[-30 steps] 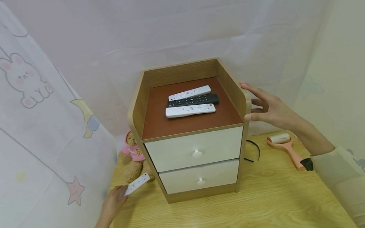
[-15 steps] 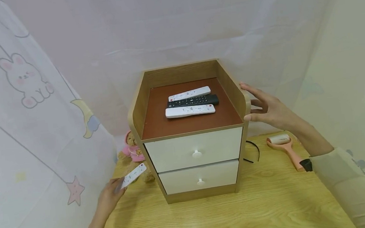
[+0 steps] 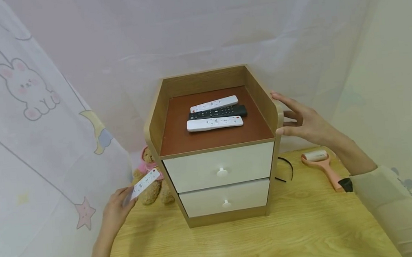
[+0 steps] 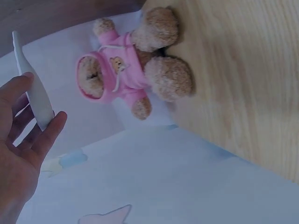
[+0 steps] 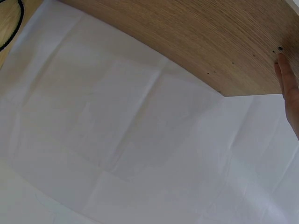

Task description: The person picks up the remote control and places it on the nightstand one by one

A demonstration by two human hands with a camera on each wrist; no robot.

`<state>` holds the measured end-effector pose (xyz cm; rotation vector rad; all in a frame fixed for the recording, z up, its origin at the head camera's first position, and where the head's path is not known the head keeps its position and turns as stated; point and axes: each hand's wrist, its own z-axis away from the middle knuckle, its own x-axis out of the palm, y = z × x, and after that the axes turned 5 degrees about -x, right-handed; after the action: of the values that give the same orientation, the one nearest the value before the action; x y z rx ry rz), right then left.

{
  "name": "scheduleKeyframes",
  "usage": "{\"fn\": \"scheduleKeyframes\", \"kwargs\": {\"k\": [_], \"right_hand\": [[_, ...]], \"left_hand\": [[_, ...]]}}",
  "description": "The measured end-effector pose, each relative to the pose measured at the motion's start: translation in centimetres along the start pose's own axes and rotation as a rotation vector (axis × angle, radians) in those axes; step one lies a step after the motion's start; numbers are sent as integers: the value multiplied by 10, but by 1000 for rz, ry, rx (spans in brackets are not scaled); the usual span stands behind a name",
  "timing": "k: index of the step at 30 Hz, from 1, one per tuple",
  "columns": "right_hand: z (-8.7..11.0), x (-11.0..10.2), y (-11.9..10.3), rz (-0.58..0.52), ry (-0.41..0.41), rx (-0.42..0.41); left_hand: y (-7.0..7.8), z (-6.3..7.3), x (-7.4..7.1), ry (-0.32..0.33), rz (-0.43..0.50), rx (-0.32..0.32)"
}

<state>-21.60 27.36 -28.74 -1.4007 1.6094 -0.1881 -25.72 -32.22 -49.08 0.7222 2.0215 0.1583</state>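
My left hand (image 3: 115, 212) grips a white remote control (image 3: 145, 183) by its lower end, raised left of a small wood-coloured cabinet (image 3: 228, 218). The left wrist view shows this remote (image 4: 35, 91) edge-on, between thumb and fingers. A teddy bear (image 3: 152, 193) in a pink hoodie sits behind the remote. My right hand (image 3: 306, 123) rests against the cabinet's right side panel, fingers spread and thumb by the front edge. On the cabinet's brown top lie a white remote (image 3: 214, 104), a black remote (image 3: 219, 113) and another white remote (image 3: 214, 123), side by side.
Two white drawers, an upper drawer (image 3: 195, 174) and a lower drawer (image 3: 201, 200), front the cabinet. To its right on the wooden table (image 3: 238, 244) lie a thin black band (image 3: 291, 168) and a pink lint roller (image 3: 325, 167). Pale printed curtains (image 3: 197, 31) enclose the table.
My left hand has risen and shifted slightly left with the white remote, which now overlaps the teddy bear's body. My right hand stays against the cabinet's side.
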Motion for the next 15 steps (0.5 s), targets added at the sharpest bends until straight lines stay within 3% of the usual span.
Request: {"fn": "scheduleKeyframes", "kwargs": {"k": [6, 15], "right_hand": [[0, -1, 0, 3, -3, 7], [0, -2, 0, 6, -4, 14]], "left_hand": [[14, -12, -20, 31, -11, 4], [34, -41, -55, 208, 6, 73]]}}
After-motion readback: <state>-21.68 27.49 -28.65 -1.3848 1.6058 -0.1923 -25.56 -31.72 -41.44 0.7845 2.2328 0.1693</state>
